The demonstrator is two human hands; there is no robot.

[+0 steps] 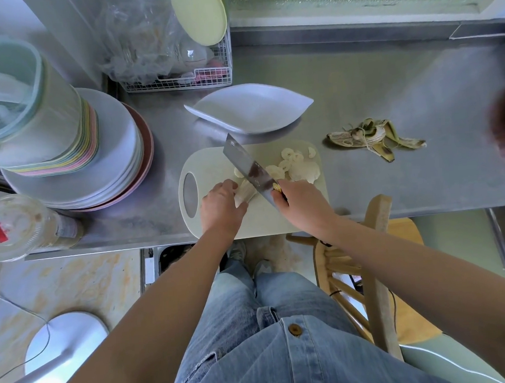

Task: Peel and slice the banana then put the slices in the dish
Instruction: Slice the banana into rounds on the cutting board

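Note:
A pale cutting board (213, 164) lies on the steel counter near its front edge. My left hand (221, 207) holds the remaining piece of peeled banana (245, 191) down on the board. My right hand (301, 204) grips the handle of a broad cleaver (248, 169), whose blade rests across the banana just right of my left fingers. Several cut slices (291, 164) lie scattered on the board's far right part. The white leaf-shaped dish (251, 107) stands empty just behind the board. The banana peel (376, 137) lies on the counter to the right.
Stacked plates (99, 160) and a pale green bucket (20, 100) crowd the left side. A wire rack (183, 76) with bags stands at the back. A plastic cup (17, 225) lies at the front left. A wooden chair (376, 272) stands beside my right leg.

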